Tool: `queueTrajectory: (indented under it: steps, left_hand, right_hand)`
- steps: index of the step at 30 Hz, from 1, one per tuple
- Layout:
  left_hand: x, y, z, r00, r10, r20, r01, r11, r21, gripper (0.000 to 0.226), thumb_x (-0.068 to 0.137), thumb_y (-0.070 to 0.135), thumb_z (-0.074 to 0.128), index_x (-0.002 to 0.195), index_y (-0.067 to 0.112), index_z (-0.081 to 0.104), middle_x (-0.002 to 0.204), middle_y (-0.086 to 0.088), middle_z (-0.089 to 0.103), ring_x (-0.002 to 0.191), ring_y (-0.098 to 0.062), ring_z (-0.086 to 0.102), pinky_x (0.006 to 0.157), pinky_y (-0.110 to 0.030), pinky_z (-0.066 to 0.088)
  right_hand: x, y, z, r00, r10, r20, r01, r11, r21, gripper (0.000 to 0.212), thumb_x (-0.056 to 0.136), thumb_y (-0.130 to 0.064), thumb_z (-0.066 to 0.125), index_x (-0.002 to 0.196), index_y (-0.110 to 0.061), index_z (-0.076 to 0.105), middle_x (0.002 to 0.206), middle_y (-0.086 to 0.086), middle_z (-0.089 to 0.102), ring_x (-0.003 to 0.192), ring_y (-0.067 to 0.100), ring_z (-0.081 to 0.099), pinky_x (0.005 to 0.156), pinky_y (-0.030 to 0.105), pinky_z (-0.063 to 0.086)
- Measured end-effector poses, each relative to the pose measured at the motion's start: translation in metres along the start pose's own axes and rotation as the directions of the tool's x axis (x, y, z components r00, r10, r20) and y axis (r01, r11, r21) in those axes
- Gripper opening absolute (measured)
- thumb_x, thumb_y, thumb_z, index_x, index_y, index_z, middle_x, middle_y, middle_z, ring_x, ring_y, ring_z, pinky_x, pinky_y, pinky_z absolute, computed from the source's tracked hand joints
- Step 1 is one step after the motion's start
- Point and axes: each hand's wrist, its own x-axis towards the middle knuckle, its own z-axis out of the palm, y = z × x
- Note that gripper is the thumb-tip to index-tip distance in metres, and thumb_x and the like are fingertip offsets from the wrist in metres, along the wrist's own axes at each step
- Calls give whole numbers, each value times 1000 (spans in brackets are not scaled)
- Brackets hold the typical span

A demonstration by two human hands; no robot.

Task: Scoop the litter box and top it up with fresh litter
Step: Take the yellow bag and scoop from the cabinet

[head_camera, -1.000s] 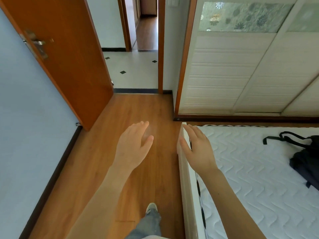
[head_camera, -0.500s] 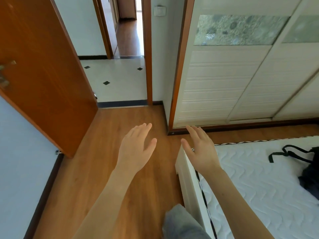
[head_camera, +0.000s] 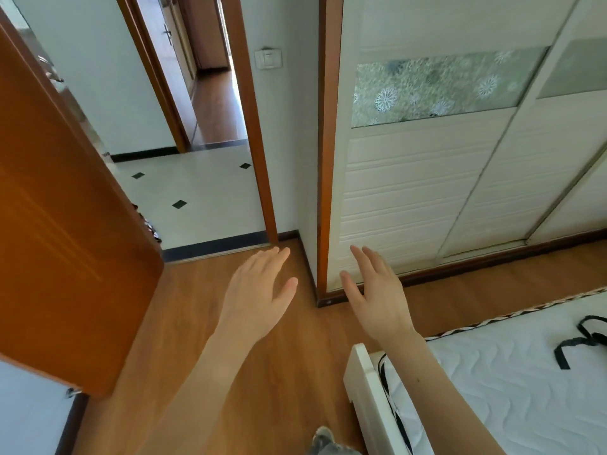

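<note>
No litter box, scoop or litter shows anywhere in the head view. My left hand (head_camera: 259,297) and right hand (head_camera: 377,297) are held out flat, fingers spread, grasping nothing, over the wooden floor (head_camera: 279,372). Taking the doorway (head_camera: 197,192) as my mark: the open orange door (head_camera: 65,241) stands to its left, the sliding wardrobe (head_camera: 443,192) to its right, and the white mattress (head_camera: 509,389) near my right arm. Bare floor runs between the door's edge and the mattress corner up to the doorway.
</note>
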Motion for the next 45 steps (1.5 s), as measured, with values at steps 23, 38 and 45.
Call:
queueTrajectory:
  steps: [23, 38, 45]
  left_hand:
    - [321, 10, 8, 925, 378, 40, -380, 925, 32, 62, 92, 60, 32, 149, 37, 24, 156, 11, 26, 143, -13, 26, 114, -32, 23]
    - [488, 6, -2, 796, 605, -31, -603, 787, -135, 61, 90, 60, 32, 145, 36, 34, 150, 13, 37, 139, -11, 33, 111, -33, 31]
    - [513, 16, -5, 754, 643, -136, -657, 742, -133, 57, 92, 59, 31, 139, 30, 45, 141, 9, 49, 132, -14, 43, 106, -36, 38]
  right_hand:
    - [258, 26, 10, 934, 228, -275, -213, 973, 84, 60, 94, -63, 26, 149, -42, 16, 158, -9, 22, 144, 18, 24, 113, 49, 32]
    - [414, 7, 7, 903, 193, -383, -189, 981, 50, 58, 99, -50, 38, 151, -36, 17, 158, -4, 22, 146, 13, 17, 115, 36, 23]
    - [457, 28, -22, 905, -86, -417, 37, 992, -124, 54, 98, -34, 48, 148, -19, 33, 151, 3, 36, 141, 19, 30, 112, 40, 34]
